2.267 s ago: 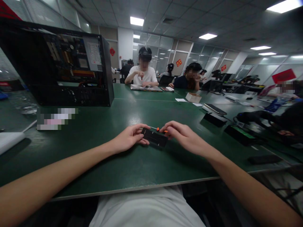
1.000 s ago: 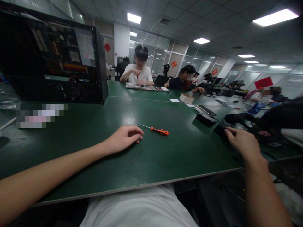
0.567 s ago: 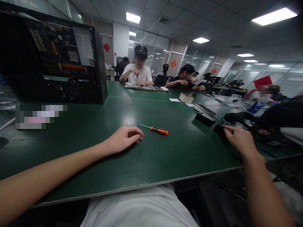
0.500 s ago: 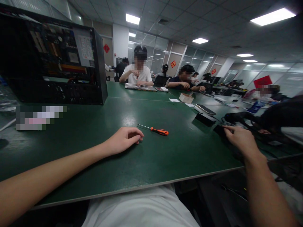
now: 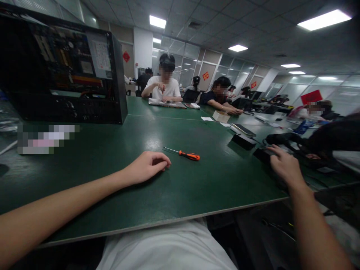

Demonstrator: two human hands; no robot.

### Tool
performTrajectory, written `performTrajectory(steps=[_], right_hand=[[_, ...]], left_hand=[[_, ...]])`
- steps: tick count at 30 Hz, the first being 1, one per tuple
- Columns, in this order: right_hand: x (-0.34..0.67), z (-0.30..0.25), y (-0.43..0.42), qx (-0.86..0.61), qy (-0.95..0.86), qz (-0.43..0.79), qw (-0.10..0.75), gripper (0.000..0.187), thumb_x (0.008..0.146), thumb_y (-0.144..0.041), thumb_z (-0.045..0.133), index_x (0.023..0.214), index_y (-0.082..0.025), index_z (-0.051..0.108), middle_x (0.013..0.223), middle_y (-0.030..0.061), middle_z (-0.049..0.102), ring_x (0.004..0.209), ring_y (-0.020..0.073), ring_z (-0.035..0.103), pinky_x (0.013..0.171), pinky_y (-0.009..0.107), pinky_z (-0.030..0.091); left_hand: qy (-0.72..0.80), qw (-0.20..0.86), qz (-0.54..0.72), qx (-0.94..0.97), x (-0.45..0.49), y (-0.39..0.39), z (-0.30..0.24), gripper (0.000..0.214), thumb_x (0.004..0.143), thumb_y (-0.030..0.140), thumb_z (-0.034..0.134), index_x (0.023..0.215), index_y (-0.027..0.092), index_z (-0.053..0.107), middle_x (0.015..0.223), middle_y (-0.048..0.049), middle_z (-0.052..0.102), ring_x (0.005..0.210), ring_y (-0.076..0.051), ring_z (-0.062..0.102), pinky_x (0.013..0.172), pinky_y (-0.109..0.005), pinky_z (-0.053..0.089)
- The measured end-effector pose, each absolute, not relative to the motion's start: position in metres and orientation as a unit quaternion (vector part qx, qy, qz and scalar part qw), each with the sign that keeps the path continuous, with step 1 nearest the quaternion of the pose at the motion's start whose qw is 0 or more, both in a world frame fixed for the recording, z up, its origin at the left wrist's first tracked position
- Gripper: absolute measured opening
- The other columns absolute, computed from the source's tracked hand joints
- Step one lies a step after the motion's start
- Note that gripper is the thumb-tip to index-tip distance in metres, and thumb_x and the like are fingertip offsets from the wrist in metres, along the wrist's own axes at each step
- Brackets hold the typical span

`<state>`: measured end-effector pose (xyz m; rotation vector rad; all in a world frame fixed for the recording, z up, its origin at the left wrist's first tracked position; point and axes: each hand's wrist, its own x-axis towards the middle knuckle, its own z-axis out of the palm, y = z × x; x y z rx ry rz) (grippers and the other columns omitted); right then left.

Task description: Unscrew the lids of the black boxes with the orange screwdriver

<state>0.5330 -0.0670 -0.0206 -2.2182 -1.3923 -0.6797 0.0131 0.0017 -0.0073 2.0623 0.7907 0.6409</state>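
Observation:
My left hand (image 5: 148, 166) rests on the green tabletop (image 5: 180, 195), its fingers loosely curled and apart from the thumb, with nothing in them. Just to its right lies a screwdriver (image 5: 189, 155) with an orange and black handle, its thin shaft pointing left. Over at the right edge of the table, my right hand (image 5: 286, 165) is at a black box-like object (image 5: 263, 154), with the fingers reaching over its top. Part of that object is hidden behind the hand, and I cannot make out whether the fingers grip it.
An open black computer case (image 5: 118, 78) stands at the left. Beyond the right hand are a dark phone-like slab (image 5: 243, 129), a black box (image 5: 243, 141) and a small cardboard box (image 5: 221, 116). People sit across the table, one in a white shirt (image 5: 176, 88).
My right hand has shifted slightly on the black object, its index finger now raised higher. The left hand and the screwdriver stay put. A co-worker in dark clothes has stretched an arm forward.

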Motion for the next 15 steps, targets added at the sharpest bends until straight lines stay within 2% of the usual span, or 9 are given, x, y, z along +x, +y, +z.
performTrajectory(steps=[2,4,5,6,7,9,10,13,15], right_hand=[[0.509,-0.014,-0.084,-0.772,-0.492,-0.275,0.295,0.043,0.088,-0.024,0.041,0.117,-0.009,0.069,0.130,0.0212,0.064,0.120,0.0283,0.060,0.102,0.035,0.045],[0.464,-0.013,-0.111,-0.707,-0.513,-0.224,0.432,0.024,0.085,-0.027,0.054,0.097,-0.015,0.071,0.102,0.0164,0.071,0.093,0.0255,0.067,0.086,0.034,0.051],[0.435,-0.016,-0.127,-0.669,-0.552,-0.103,0.487,0.016,0.085,-0.028,0.056,0.081,-0.019,0.068,0.079,0.0100,0.068,0.068,0.0204,0.063,0.066,0.031,0.050],[0.404,-0.023,-0.143,-0.598,-0.634,0.099,0.480,0.025,0.089,-0.031,0.051,0.070,-0.020,0.064,0.067,0.0062,0.063,0.054,0.0165,0.056,0.054,0.029,0.045],[0.373,-0.032,-0.157,-0.513,-0.691,0.291,0.419,0.033,0.091,-0.032,0.046,0.065,-0.020,0.063,0.060,0.0035,0.059,0.045,0.0132,0.050,0.046,0.026,0.041],[0.319,-0.060,-0.176,-0.450,-0.711,0.502,0.198,0.027,0.089,-0.023,0.049,0.079,-0.018,0.073,0.070,0.0039,0.066,0.061,0.0132,0.060,0.062,0.025,0.048],[0.300,-0.077,-0.180,-0.459,-0.701,0.511,0.193,0.022,0.085,-0.021,0.054,0.078,-0.017,0.074,0.077,0.0047,0.068,0.073,0.0146,0.062,0.072,0.027,0.049],[0.278,-0.128,-0.167,-0.515,-0.520,0.590,0.341,0.015,0.081,-0.029,0.066,0.077,-0.017,0.073,0.077,0.0035,0.068,0.079,0.0174,0.061,0.083,0.034,0.051],[0.281,-0.153,-0.151,-0.497,-0.415,0.629,0.430,0.021,0.076,-0.040,0.072,0.080,-0.019,0.073,0.086,0.0043,0.072,0.091,0.0209,0.064,0.096,0.040,0.049]], left_hand=[[0.313,0.403,0.255,0.821,0.013,0.002,-0.008,0.028,0.090,0.037,0.057,0.099,0.015,0.073,0.092,-0.0071,0.075,0.084,-0.021,0.069,0.076,-0.030,0.052],[0.314,0.406,0.253,0.820,0.013,0.003,-0.009,0.028,0.090,0.036,0.057,0.100,0.015,0.073,0.093,-0.0070,0.075,0.084,-0.021,0.069,0.077,-0.030,0.052],[0.315,0.409,0.251,0.819,0.013,0.003,-0.009,0.028,0.090,0.036,0.058,0.100,0.015,0.073,0.094,-0.0070,0.075,0.084,-0.021,0.069,0.076,-0.030,0.052],[0.315,0.411,0.251,0.818,0.013,0.003,-0.008,0.028,0.090,0.036,0.058,0.100,0.015,0.073,0.094,-0.0071,0.075,0.084,-0.021,0.069,0.076,-0.030,0.052],[0.315,0.411,0.252,0.817,0.013,0.003,-0.008,0.027,0.090,0.036,0.058,0.099,0.015,0.073,0.093,-0.0071,0.075,0.083,-0.021,0.069,0.075,-0.030,0.052],[0.314,0.408,0.257,0.818,0.013,0.002,-0.007,0.027,0.089,0.036,0.059,0.098,0.015,0.073,0.092,-0.0071,0.075,0.083,-0.021,0.069,0.076,-0.031,0.052],[0.313,0.407,0.260,0.818,0.013,0.001,-0.007,0.027,0.089,0.036,0.059,0.097,0.015,0.073,0.092,-0.0072,0.075,0.082,-0.021,0.069,0.076,-0.031,0.052],[0.313,0.406,0.257,0.819,0.013,0.000,-0.006,0.027,0.090,0.036,0.058,0.097,0.015,0.073,0.091,-0.0071,0.075,0.082,-0.021,0.068,0.075,-0.031,0.052],[0.311,0.409,0.249,0.821,0.013,-0.001,-0.006,0.028,0.090,0.036,0.057,0.098,0.015,0.073,0.091,-0.0071,0.074,0.082,-0.021,0.068,0.075,-0.030,0.052]])
